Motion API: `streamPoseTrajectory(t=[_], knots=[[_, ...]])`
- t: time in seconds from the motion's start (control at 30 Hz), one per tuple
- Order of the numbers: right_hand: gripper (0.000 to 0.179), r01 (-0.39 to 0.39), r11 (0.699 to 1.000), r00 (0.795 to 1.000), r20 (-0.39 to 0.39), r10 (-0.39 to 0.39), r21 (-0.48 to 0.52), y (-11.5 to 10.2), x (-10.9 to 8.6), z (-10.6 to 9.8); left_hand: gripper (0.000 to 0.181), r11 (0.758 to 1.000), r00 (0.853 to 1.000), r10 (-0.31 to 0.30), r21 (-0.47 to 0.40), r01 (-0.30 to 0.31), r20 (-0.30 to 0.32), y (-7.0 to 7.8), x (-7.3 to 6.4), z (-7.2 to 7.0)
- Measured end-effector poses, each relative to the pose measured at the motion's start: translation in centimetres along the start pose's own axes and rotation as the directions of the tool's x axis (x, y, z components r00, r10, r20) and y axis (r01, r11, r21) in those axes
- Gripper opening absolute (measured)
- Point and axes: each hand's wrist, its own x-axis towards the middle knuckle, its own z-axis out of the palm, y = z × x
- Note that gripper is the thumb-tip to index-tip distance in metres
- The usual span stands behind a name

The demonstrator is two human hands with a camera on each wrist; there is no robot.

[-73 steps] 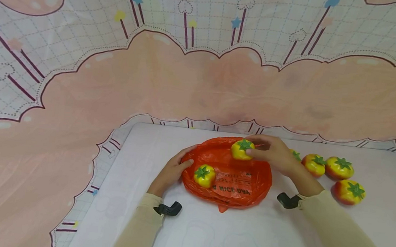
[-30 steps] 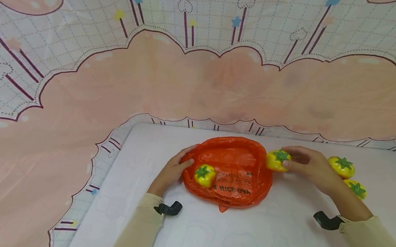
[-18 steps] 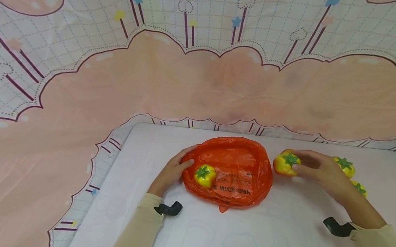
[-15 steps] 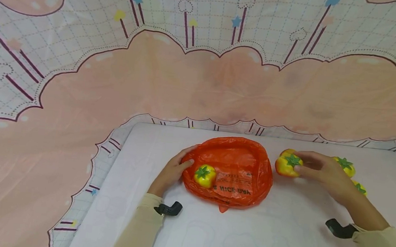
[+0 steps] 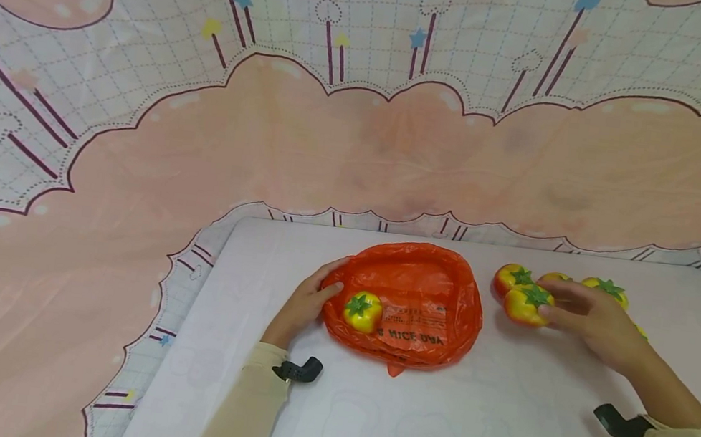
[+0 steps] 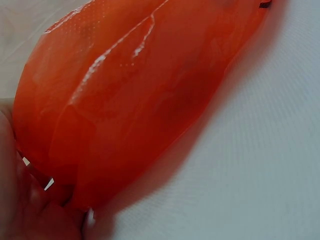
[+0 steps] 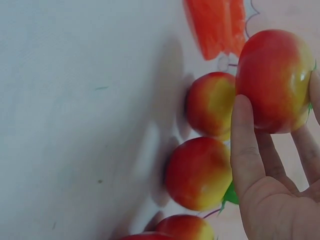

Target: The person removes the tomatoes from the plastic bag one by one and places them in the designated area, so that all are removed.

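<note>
A red plastic bag (image 5: 468, 297) lies spread open in the middle of the table, with one yellow toy tomato (image 5: 361, 312) inside at its left. My left hand (image 5: 307, 301) grips the bag's left rim, thumb on the inner side; the left wrist view shows the bag's outer wall (image 6: 145, 100). In my right hand (image 5: 604, 325) is a yellow-and-red toy tomato (image 5: 521, 305) with a green leafy top, pinched between thumb and fingers. The right wrist view shows this tomato (image 7: 272, 80) raised off the table. Close behind it sits another toy tomato (image 5: 507, 281).
More toy tomatoes stand on the right: one (image 5: 555, 277) partly behind my right hand, one (image 5: 611, 291) farther right, one (image 5: 640, 331) mostly covered by the hand. The white table (image 5: 379, 424) ends at a patterned cloth backdrop (image 5: 358, 154).
My right hand has carried its toy tomato from above the bag rightward to the front of the other tomatoes. The left hand and the bag stay where they were.
</note>
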Motion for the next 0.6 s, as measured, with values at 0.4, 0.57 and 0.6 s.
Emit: streamPoseTrajectory(t=[0.4, 0.57, 0.6], knots=[[0.07, -0.071, 0.996, 0.997, 0.035, 0.073, -0.045, 1.4, -1.0, -0.5, 0.045, 1.0, 1.0, 0.002, 0.008, -0.002, 0.003, -0.3, 0.2, 0.0], [0.07, -0.085, 0.996, 0.996, 0.033, 0.087, -0.04, 1.9, -1.3, -0.5, 0.045, 1.0, 1.0, -0.002, 0.011, 0.002, -0.002, -0.3, 0.2, -0.1], [0.07, -0.088, 0.995, 0.996, 0.032, 0.089, -0.038, 2.0, -1.4, -0.5, 0.045, 1.0, 1.0, -0.005, 0.012, 0.005, -0.003, -0.3, 0.2, -0.1]])
